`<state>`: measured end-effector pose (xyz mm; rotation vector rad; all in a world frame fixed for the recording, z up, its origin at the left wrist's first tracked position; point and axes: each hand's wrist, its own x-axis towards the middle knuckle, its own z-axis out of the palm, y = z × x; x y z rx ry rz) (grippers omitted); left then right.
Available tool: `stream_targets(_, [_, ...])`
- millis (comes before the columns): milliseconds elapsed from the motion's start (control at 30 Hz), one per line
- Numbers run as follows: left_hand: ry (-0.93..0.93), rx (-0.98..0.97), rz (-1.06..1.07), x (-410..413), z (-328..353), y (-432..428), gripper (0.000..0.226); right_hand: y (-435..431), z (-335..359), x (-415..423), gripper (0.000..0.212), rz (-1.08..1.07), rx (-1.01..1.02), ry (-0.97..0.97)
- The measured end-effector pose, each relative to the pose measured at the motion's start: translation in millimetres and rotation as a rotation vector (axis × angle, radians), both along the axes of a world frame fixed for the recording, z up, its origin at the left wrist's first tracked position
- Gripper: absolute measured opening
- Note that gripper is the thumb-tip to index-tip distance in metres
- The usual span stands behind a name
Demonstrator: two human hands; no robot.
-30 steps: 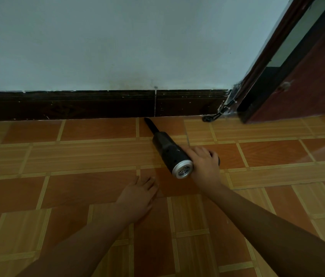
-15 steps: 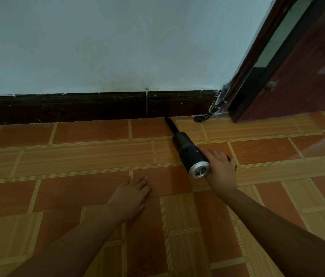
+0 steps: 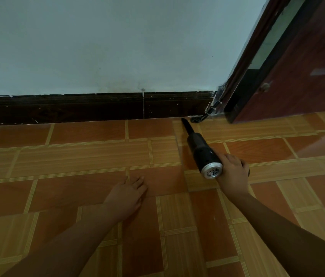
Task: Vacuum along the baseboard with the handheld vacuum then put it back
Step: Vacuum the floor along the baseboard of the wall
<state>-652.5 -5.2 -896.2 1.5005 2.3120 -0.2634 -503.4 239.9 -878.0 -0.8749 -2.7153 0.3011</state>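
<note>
The handheld vacuum [image 3: 201, 148] is black with a silver vented rear cap and a thin black nozzle. Its nozzle tip touches the floor just in front of the dark brown baseboard [image 3: 97, 108], near the baseboard's right end. My right hand [image 3: 234, 172] grips the vacuum's handle behind the silver cap; the handle itself is hidden by the fingers. My left hand [image 3: 126, 193] lies flat on the tiled floor, fingers apart, to the left of the vacuum and holding nothing.
A pale blue-white wall [image 3: 117, 47] rises above the baseboard. A dark red door [image 3: 307, 66] and its frame stand at the right. A small black object [image 3: 196, 119] lies on the floor at the frame's foot, just right of the nozzle tip. Orange and tan tiles [image 3: 77, 156] cover the floor.
My right hand has slid the vacuum rightward along the baseboard, toward the door frame. The left hand has stayed flat on the floor.
</note>
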Motion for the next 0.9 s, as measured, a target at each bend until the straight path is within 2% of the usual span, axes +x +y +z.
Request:
stream_targets(233, [-0.001,0.002,-0.019,-7,3,-8,0.053,-12,3,-8,0.056,0.034,-0.007,0.021])
stream_targets(367, [-0.017,0.008,0.096,-12,1,-30,0.053,-26,-2,-21,0.06,0.14,0.021,0.006])
stream_targets(533, [-0.016,0.007,0.279,-26,0,-66,0.054,-50,-3,-47,0.06,0.221,-0.05,-0.052])
stream_targets(900, [-0.031,0.018,0.368,-38,-7,-108,0.057,-101,-9,-101,0.051,0.305,-0.101,0.002])
